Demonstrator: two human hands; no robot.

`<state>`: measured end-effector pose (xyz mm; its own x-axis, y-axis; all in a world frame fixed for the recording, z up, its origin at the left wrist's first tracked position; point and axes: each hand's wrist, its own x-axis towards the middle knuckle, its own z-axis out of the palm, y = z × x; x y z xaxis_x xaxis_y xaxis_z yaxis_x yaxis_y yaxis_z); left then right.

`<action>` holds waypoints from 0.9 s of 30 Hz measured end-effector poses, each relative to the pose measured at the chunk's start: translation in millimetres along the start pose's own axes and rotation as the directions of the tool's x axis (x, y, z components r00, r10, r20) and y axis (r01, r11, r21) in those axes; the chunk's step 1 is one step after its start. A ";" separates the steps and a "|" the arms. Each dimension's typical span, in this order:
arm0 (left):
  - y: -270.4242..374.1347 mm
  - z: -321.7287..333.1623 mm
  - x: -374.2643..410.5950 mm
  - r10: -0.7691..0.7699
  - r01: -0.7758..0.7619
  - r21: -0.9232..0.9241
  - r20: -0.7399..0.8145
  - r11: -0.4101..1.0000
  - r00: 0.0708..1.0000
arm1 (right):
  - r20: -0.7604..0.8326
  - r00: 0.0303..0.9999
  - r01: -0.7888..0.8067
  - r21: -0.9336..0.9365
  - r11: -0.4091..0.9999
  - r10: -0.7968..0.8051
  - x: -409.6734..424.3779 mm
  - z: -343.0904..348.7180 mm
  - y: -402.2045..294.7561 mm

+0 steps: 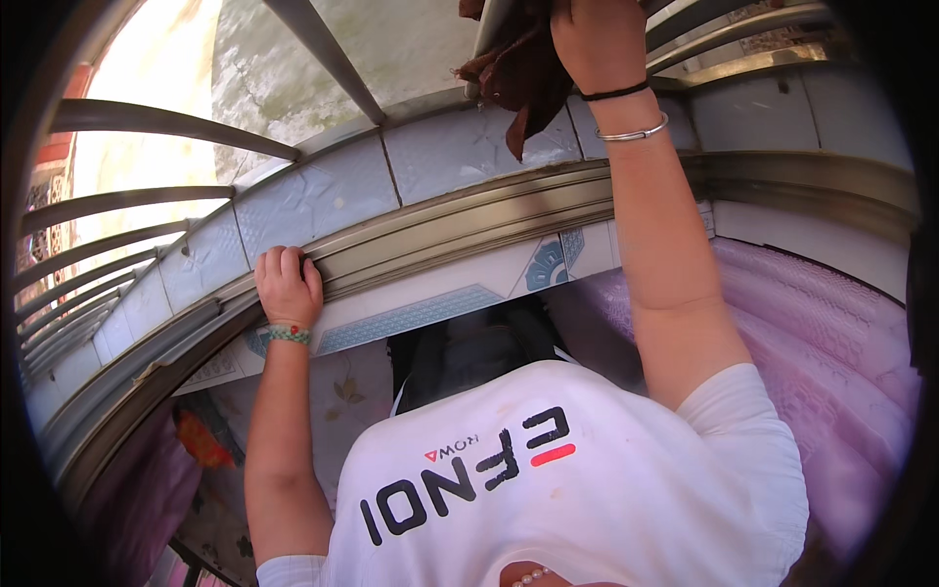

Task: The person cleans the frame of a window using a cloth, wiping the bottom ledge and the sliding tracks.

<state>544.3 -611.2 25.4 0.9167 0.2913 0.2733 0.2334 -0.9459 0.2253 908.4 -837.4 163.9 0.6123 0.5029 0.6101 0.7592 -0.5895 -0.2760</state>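
Observation:
My right hand (603,48) is at the top of the view, shut on a dark brown cloth (541,84). The cloth lies against a metal window bar (489,33), and one loose corner hangs down over the tiled sill. My fingers are partly cut off by the upper edge of the picture. Lower and to the left, my left hand (287,285) grips the aluminium sliding-window track (455,224), with its fingers curled over the rail.
Metal security bars (172,128) rise beyond the pale blue tiled sill (315,191). A patterned tile strip (411,315) runs under the track on my side. Purple curtains hang at the right (807,352) and lower left (139,506). Outside is a stained concrete surface (293,59).

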 end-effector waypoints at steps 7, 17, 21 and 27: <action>1.1 4.8 7.9 0.040 -0.040 -0.027 -0.006 0.999 0.999 | -0.050 0.993 -0.091 0.233 0.968 0.105 81.2 60.5 25.7; 2.5 2.5 6.6 0.028 -0.029 -0.023 -0.017 0.999 0.999 | 0.111 0.965 -0.071 0.983 -0.169 0.237 25.2 -77.9 -26.7; -0.5 2.7 4.7 0.019 -0.019 -0.016 -0.003 1.000 1.000 | -0.190 0.972 0.191 0.982 0.006 0.140 -11.2 -157.3 -12.1; -0.2 0.7 3.9 0.007 -0.007 -0.004 -0.007 1.000 1.000 | 0.270 0.949 -0.226 0.943 -0.246 0.165 -54.2 -111.9 -62.9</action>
<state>548.1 -609.9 25.7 0.9160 0.2858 0.2815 0.2257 -0.9473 0.2274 802.7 -898.3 231.4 0.7656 0.5507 0.3326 -0.1169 0.6274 -0.7698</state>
